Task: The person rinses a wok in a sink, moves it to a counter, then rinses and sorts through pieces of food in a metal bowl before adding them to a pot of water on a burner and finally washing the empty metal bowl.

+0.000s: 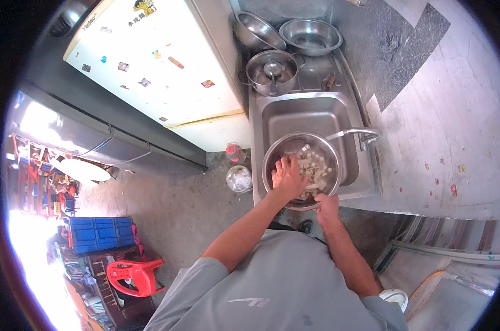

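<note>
A round stainless-steel basin (280, 146) rests over the near part of the metal sink (302, 115). Inside it lie many pale, chopped chunks (318, 172), apparently in water; I cannot tell what food they are. My left hand (286, 177) is down in the basin, fingers apart, touching the chunks at the left side. At the near right, my right hand (327, 206) grips the basin's rim, thumb on top. The faucet (359, 132) reaches over from the right, its spout ending close to the basin's far right rim.
Beyond the sink stand a two-handled pot (255, 71) with a ladle (272, 71) in it and two metal bowls (310, 37). A white refrigerator (167, 66) rises at the left. On the floor sit a red-capped bottle (234, 153), a white tub (239, 179) and a red stool (134, 273).
</note>
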`<state>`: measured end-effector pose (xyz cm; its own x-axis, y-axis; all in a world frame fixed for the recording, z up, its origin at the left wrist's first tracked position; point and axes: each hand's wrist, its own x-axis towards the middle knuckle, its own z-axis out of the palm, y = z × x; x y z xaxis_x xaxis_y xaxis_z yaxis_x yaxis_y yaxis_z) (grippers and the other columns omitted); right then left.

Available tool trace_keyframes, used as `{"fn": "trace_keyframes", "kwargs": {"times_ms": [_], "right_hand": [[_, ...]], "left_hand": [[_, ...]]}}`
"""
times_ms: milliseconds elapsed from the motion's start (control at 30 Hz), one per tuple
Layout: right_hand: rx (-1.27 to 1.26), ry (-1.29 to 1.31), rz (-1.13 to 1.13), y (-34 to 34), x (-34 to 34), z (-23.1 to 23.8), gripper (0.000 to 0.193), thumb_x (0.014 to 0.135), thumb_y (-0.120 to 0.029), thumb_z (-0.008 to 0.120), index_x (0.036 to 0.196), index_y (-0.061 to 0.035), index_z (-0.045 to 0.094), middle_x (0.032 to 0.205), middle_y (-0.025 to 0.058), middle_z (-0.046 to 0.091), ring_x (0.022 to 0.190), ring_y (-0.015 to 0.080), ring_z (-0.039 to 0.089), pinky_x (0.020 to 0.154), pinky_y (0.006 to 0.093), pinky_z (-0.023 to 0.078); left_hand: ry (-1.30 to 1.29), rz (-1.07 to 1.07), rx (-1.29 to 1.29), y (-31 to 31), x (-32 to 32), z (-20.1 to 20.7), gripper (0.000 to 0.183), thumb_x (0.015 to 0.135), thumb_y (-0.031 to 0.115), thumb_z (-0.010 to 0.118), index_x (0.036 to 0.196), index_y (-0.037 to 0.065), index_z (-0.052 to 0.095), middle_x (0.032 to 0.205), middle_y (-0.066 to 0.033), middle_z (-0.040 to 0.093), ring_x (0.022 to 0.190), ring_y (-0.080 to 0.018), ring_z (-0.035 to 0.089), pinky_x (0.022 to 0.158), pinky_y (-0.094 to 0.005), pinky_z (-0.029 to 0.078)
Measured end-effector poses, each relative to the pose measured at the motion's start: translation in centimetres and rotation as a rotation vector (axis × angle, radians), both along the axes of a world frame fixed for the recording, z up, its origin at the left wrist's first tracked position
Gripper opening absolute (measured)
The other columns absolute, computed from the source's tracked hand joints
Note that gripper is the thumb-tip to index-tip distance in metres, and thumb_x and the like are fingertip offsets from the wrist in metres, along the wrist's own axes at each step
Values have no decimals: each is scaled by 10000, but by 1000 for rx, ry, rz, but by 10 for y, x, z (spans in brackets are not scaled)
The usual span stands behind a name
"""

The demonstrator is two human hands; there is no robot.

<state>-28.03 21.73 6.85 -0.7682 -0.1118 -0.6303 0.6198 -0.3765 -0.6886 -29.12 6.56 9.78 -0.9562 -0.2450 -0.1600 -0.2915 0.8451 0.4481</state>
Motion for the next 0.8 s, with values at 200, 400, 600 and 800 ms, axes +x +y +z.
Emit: {"fn": "trace_keyframes", "kwargs": {"times_ms": [200,400,600,800], "right_hand": [[-85,6,-65,0,-1,-10,480,611,67,527,1082,-26,508,849,49,564,571,150,537,368,263,346],[-70,-31,-112,0,4,-6,540,615,65,524,1148,-14,491,949,82,587,701,179,591,430,269,429],[-51,-22,-54,11,3,-18,492,635,68,509,1125,23,521,943,90,609,670,201,609,438,287,426],[-70,-3,-49,5,2,-10,541,622,73,509,1152,-34,504,926,49,584,638,160,571,420,268,418]], "left_hand": [[-144,-31,124,1,-15,-11,610,816,277,645,1309,75,348,1194,-270,489,1040,-431,567,830,-498,483],[-130,-58,270,-5,-16,-21,408,863,182,562,1239,83,439,1152,-230,537,1005,-405,587,815,-487,488],[287,-209,280,-7,3,-10,469,823,96,556,1282,111,456,1279,-191,469,1102,-393,519,890,-478,458],[274,-197,7,1,-6,-9,641,824,194,597,1405,106,342,1451,-193,284,1368,-401,213,1105,-510,229]]}}
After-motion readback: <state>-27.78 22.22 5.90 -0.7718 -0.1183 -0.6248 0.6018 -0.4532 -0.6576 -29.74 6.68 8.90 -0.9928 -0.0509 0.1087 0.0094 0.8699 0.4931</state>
